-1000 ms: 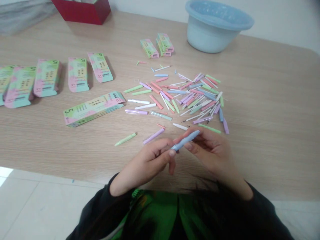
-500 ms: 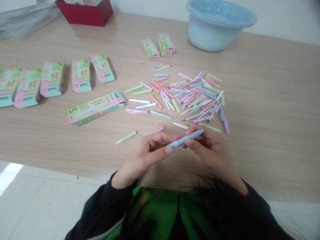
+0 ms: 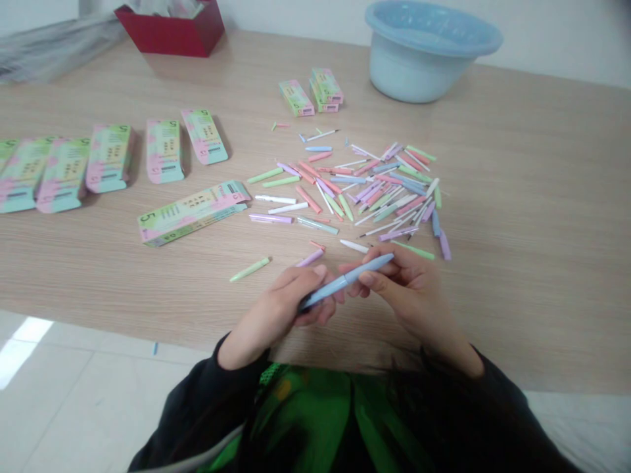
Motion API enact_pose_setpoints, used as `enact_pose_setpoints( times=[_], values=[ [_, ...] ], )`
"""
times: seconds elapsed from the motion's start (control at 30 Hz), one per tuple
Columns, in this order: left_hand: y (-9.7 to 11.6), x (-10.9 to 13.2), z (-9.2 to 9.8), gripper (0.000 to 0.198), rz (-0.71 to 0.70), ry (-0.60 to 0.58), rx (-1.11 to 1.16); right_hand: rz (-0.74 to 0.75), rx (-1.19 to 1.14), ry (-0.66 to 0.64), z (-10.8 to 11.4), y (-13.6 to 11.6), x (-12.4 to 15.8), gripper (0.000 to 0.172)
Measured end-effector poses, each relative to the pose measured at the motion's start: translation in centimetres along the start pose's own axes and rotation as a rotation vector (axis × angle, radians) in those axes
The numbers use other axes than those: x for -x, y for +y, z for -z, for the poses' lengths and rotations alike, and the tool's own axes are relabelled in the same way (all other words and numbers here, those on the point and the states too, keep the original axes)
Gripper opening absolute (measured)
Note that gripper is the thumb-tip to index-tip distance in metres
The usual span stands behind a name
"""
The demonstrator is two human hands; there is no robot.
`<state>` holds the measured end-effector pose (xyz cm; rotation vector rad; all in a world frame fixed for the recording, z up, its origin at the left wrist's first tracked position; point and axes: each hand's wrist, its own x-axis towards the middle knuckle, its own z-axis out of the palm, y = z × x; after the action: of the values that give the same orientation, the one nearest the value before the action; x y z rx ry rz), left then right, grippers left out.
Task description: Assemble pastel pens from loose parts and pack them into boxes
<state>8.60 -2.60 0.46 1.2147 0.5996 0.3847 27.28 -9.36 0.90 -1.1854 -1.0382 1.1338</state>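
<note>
Between my two hands is a light blue pen [image 3: 345, 281], tilted up to the right, with a dark part at its lower left end. My left hand [image 3: 296, 295] is closed around that lower end, the thumb lying along the upper side. Fingers and thumb of my right hand [image 3: 404, 279] pinch the pen near its upper right end. Just beyond the hands lie a white pen part [image 3: 353, 246] and a purple pen part [image 3: 310, 257]. A light green pen piece [image 3: 250, 269] rests to the left of my left hand.
Past my hands spreads a heap of coloured pen parts and white refills [image 3: 389, 190]. An end-open carton [image 3: 194, 211] lies left of it, and several upright-printed cartons [image 3: 108, 157] stand in a row. Farther back are small stacked boxes [image 3: 326, 87], a blue basin [image 3: 424, 66] and a red box [image 3: 172, 33].
My left hand has shifted down the pen and turned, so more of the barrel and its dark end show. The right hand keeps its pinch. The view has moved slightly.
</note>
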Motion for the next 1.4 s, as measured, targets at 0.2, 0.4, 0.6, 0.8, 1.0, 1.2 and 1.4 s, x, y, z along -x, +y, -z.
enact_pose_setpoints(
  times=[0.2, 0.4, 0.6, 0.8, 1.0, 1.2, 1.4],
  values=[
    [0.1, -0.1, -0.1, 0.024, -0.104, 0.120, -0.021, 0.002, 0.030, 0.021, 0.0, 0.0, -0.1, 0.016],
    [-0.1, 0.1, 0.4, 0.043, 0.000, 0.074, -0.047, 0.000, 0.054, -0.001, 0.0, 0.0, -0.2, 0.011],
    [-0.2, -0.5, -0.3, 0.011, -0.189, 0.116, 0.017, 0.023, -0.018, 0.043, -0.3, -0.2, -0.3, 0.014],
    [-1.1, -0.6, 0.0, 0.039, -0.048, 0.085, 0.169, 0.018, -0.114, 0.006, -0.8, 0.4, 0.0, 0.012],
    [-1.1, -0.6, 0.0, 0.044, 0.006, 0.073, 0.163, 0.052, -0.151, 0.057, -0.5, 0.6, 0.3, 0.012],
    [-0.2, 0.3, -0.1, 0.035, 0.022, -0.078, 0.036, 0.054, -0.186, 0.015, -0.4, 0.5, 0.4, 0.015],
    [-0.5, -0.1, -0.4, 0.018, -0.276, 0.185, -0.240, 0.025, -0.205, 0.051, -0.4, 0.9, 0.1, 0.016]
  ],
)
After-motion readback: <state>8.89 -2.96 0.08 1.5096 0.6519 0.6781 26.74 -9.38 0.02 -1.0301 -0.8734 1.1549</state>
